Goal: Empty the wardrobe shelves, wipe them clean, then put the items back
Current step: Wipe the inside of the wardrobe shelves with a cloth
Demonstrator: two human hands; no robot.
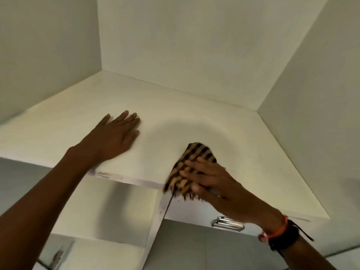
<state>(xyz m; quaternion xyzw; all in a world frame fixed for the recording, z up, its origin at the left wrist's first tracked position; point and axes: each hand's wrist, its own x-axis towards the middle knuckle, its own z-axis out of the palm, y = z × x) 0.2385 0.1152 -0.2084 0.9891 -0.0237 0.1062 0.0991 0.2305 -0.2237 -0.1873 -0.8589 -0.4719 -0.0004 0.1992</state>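
My left hand [115, 135] rests flat and released on the shelf [194, 114] while my right hand [211, 181] presses the checked cloth [196, 152] with straight fingers; I should sweep firmly from the shelf's front edge to its back corners.

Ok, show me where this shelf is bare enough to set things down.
Bare: the back strip of the shelf along the rear wall, and the stretch between the checked cloth and the right side wall. Crowded: the front edge, where the left hand lies flat and the right hand presses the cloth.
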